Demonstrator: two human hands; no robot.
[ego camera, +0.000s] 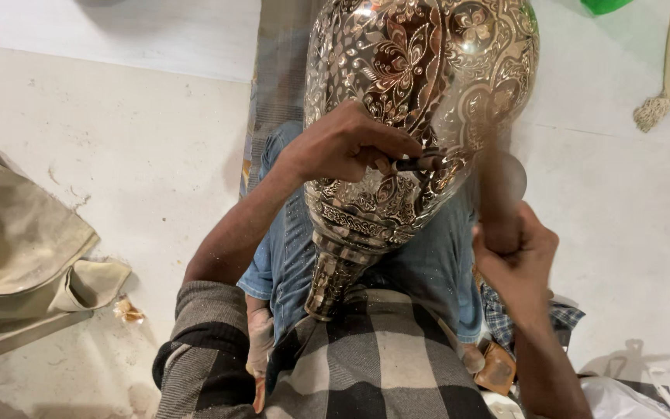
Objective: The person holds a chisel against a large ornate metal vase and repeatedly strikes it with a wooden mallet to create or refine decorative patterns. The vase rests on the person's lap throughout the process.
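At far left, a beige cloth [17, 233] lies crumpled on the pale floor [149, 155]. Right of it, the left hand [347, 146] pinches a small dark chisel [416, 163] in closed fingers [385, 151], its tip against the engraved metal vase [420, 85], which rests on the person's jeans-clad lap, neck toward the body. Farther right, the right hand [517, 260] grips a blurred mallet [502, 186], fingers wrapped around its handle beside the vase.
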